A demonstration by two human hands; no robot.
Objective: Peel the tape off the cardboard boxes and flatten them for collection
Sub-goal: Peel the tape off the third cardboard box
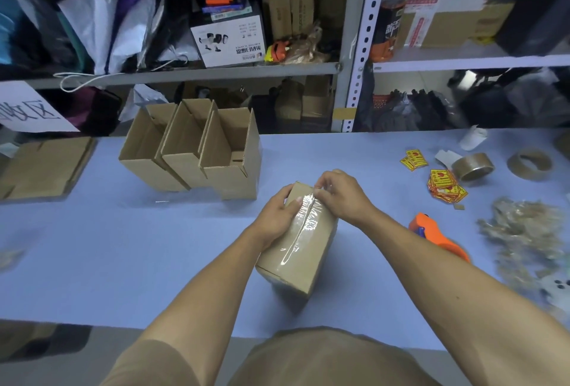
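Right hand (pixel 342 194) fingers (pixel 324 189) are pinched on the far end of the clear tape (pixel 305 219), at the top edge of the sealed box (pixel 300 250). Left hand (pixel 277 216) fingers are curled and pressed against the box's left top edge, thumb laid on the tape. The tape is seen wrinkled along the top seam. The box is set at desk (pixel 123 246) centre.

At 11 o'clock, three open boxes (pixel 197 151) are lined up touching. At 9 o'clock, flattened cardboard (pixel 43 166) is laid. At 3 o'clock, an orange tape dispenser (pixel 438 236) is placed near the right forearm; beyond it, a heap of removed tape (pixel 524 231). At 2 o'clock, red-yellow stickers (pixel 444 185) are scattered, print too small to read, beside a brown tape roll (pixel 472 166) and an empty core (pixel 529 163).

On the shelf (pixel 185 72) at 12 o'clock, a white product carton (pixel 228 43) is stood upside down, its Chinese print not legible. A paper sign (pixel 27 111) at 10 o'clock is partly cut off.
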